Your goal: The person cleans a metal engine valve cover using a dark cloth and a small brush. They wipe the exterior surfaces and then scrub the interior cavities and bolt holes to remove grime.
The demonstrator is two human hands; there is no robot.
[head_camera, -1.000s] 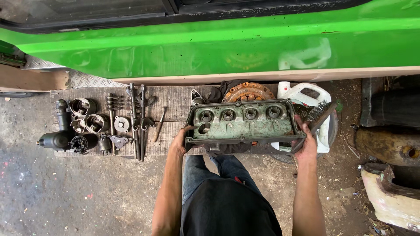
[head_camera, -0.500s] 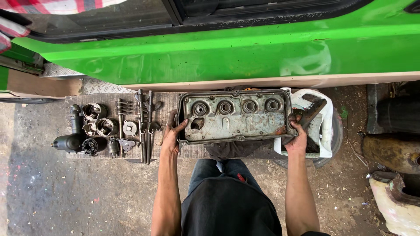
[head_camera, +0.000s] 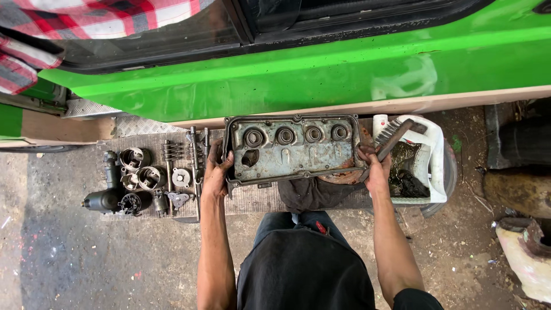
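We are gripping cover (head_camera: 293, 149) at both ends, holding it tilted above dark rag (head_camera: 307, 192), beside green car. Left hand (head_camera: 217, 172) is clamping left edge; right hand (head_camera: 376, 169) is pinching right edge plus brush (head_camera: 390, 143). Risk, as we are judging it: greasy cover slipping from crowded right grip, dropping onto pistons (head_camera: 138, 166).

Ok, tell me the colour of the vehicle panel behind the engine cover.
Bright green vehicle panel, clearest in the head view, above the engine cover.

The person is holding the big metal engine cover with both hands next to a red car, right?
Not quite: the car is green, not red, as the head view shows. The rest holds: the left hand and right hand grip the ends of the metal engine cover.
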